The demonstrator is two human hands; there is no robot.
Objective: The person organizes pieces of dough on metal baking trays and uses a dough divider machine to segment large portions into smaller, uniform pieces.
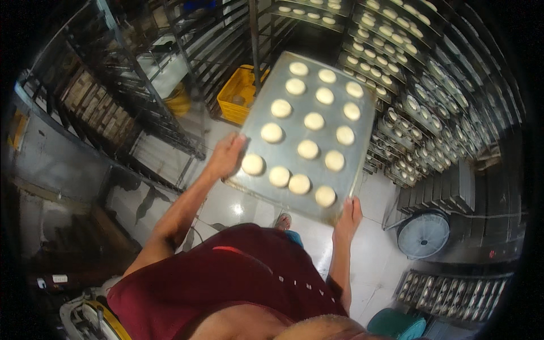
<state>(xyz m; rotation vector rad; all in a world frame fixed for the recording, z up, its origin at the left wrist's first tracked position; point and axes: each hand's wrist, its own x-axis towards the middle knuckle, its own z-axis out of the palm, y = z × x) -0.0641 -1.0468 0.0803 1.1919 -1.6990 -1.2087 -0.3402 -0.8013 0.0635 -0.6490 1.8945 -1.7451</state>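
A large metal baking tray (294, 156) is held out in front of me, tilted a little in the view. Several round, pale dough pieces (314, 120) lie on it in rough rows; two of them near the close edge touch each other. My left hand (228, 154) grips the tray's left edge near the close corner, its fingers partly hidden under the rim. On the close right corner my right hand (348, 217) is closed round the edge, with the thumb along the side.
Racks of dough-filled trays (377, 51) rise behind and to the right. At the left stands an emptier dark metal rack (192, 85), and a yellow crate (233, 93) sits beyond the tray. A round fan (423, 235) stands at the right, above a multi-mould pan (453, 294).
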